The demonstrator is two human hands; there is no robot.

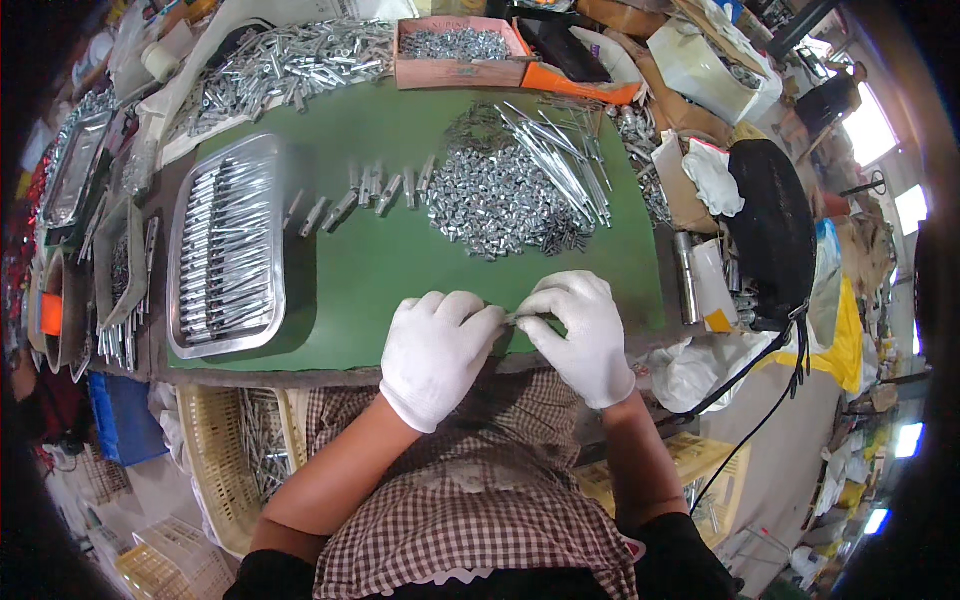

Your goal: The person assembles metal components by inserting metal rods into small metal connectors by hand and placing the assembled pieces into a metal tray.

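Both my hands wear white knit gloves and meet over the near edge of the green work mat (370,260). My left hand (440,350) is closed, its thumb and fingers pinching one end of a small metal part (511,320). From the other side, my right hand (577,335) pinches the same part between thumb and forefinger. Most of the part is hidden by the gloves. Just beyond the hands lies a heap of small silvery metal fittings (495,205). Long thin metal rods (560,165) rest across its right side. Several short metal cylinders (388,193) lie loose left of the heap.
A metal tray (276,300) at the left holds a row of rod-shaped assemblies. Behind the mat are a pile of metal sleeves (300,70) and a pink box (455,73) of small parts. A black bag (770,230) stands right. Yellow baskets (215,470) sit below the table.
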